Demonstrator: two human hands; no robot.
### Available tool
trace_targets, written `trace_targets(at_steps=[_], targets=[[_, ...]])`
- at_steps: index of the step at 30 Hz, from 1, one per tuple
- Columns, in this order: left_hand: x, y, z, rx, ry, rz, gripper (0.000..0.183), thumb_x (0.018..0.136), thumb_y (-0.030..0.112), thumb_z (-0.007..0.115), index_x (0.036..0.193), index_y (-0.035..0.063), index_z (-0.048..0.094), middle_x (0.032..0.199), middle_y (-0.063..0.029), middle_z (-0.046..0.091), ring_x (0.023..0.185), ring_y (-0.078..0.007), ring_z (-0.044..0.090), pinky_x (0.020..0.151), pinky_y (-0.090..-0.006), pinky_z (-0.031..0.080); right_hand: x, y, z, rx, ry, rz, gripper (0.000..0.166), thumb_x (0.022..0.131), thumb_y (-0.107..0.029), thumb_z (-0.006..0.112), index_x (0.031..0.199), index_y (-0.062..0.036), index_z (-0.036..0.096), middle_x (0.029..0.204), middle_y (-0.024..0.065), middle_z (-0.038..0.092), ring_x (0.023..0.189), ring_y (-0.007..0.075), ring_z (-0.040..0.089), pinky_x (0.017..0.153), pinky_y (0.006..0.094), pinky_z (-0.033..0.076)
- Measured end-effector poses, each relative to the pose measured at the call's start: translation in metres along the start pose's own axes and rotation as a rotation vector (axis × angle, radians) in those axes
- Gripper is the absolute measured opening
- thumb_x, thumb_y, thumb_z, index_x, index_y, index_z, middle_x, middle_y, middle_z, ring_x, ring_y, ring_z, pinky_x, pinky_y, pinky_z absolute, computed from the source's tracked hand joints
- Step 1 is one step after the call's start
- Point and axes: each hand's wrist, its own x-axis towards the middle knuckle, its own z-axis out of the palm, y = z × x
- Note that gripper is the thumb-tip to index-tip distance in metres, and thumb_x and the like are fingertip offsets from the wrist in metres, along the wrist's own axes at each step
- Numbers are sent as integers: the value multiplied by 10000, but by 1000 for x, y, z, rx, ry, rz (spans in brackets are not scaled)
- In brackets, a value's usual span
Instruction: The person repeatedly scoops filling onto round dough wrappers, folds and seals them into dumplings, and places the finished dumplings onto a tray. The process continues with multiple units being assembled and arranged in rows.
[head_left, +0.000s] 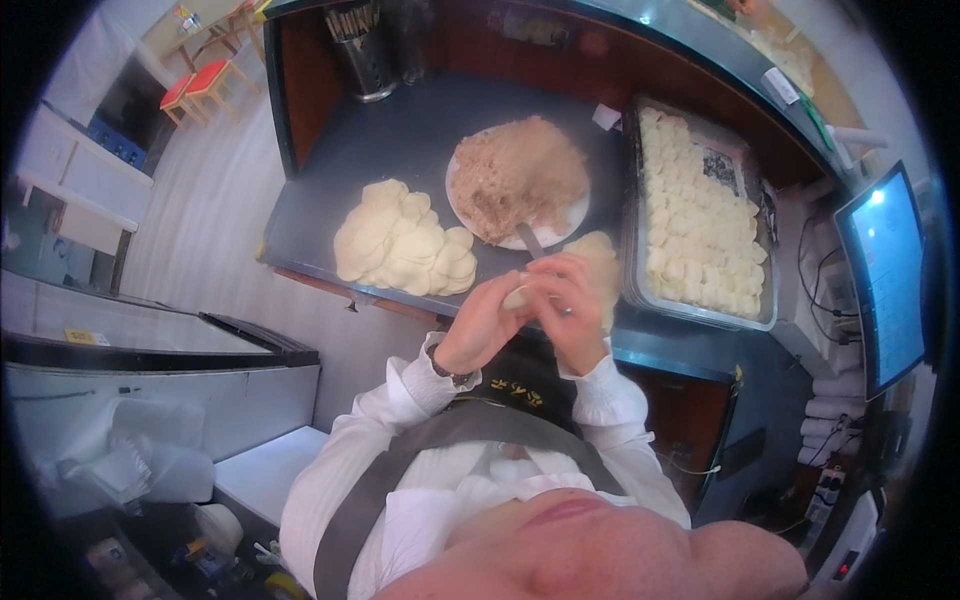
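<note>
At the near edge of the dark counter my left hand and my right hand meet, fingers together around a small dumpling of pale dough. A flat metal spatula or stick reaches from my right hand toward a white plate heaped with minced meat filling. Left of the plate lies a pile of round dough wrappers. More wrappers lie just beyond my right hand, partly hidden by it. On the right, rows of shaped dumplings fill much of a metal tray.
A metal holder with chopsticks stands at the back left. A raised ledge bounds the counter's far side. Right of the tray are a lit screen and cables. A white chest-like unit stands at the left, and red-topped stools farther off.
</note>
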Motion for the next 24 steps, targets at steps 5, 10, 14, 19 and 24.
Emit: trace_targets(at_steps=[5,10,14,19,24], targets=[[-4,2,-4,92,-22,58,377,1022,251,326,1206,-24,506,1176,-120,567,1092,-235,553,972,-399,417,-6,-16,7,177,126,162,266,748,20,710,993,-33,623,968,88,634,968,260,570,840,361,452],[-12,3,3,547,-136,311,319,994,194,384,1114,-19,590,1118,-79,570,1008,-171,552,865,-306,433,-7,-30,7,266,309,195,303,714,43,730,980,-47,616,884,77,625,889,213,580,765,323,466],[-5,2,4,946,-106,784,316,991,179,379,1014,-26,618,1022,-110,618,924,-187,577,791,-316,455,-10,-42,8,113,260,102,280,686,26,746,932,-49,635,958,89,628,891,253,578,788,349,459],[-21,-17,16,599,107,534,519,1037,325,274,917,-42,620,924,-100,646,968,-186,571,825,-305,449,-4,-36,26,269,311,69,158,791,-48,638,945,-18,622,1001,119,587,883,236,566,818,309,441],[-12,-33,19,291,272,251,382,1014,242,335,937,-12,609,868,-42,605,835,-97,557,719,-253,455,-11,-21,37,490,246,263,179,827,-45,468,936,15,596,1058,145,544,925,232,541,833,325,431]])
